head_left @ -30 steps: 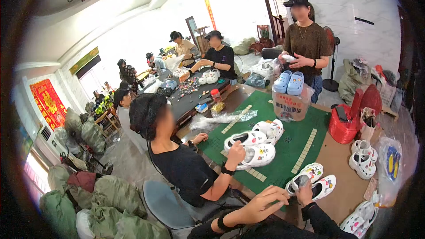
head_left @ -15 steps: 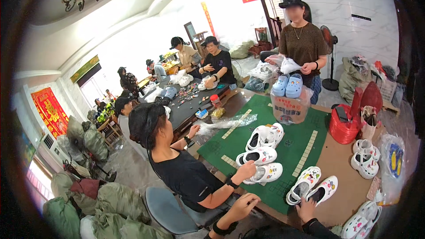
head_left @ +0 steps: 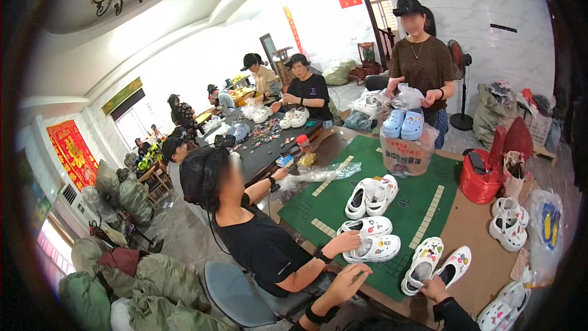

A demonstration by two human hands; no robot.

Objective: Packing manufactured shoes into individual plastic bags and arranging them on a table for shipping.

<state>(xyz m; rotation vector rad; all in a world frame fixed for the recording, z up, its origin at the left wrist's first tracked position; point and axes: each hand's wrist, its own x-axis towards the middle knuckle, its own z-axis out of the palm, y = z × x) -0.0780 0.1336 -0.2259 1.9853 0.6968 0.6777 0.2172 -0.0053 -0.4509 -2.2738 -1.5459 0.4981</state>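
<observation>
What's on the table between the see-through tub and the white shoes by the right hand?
In the head view, green mat with a row of pale tiles lies between the tub and the right hand's white shoes.

Brown table (head_left: 474,227), green mat (head_left: 419,187), white clogs (head_left: 430,250)

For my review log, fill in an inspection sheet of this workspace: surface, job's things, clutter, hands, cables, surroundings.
Surface: green mat with rows of pale tiles, on a brown tabletop.
Job's things: decorated white clogs at the near edge; more white clogs on the mat.
Clutter: clear plastic film, red-lidded jar, red bag.
Hands: left hand in the air, nothing seen in it; right hand with fingers at the decorated pair's heel end, exact grip unclear.
Cables: thin black cord behind the seated co-worker.
Surroundings: other people, standing fan, stuffed sacks.
</observation>
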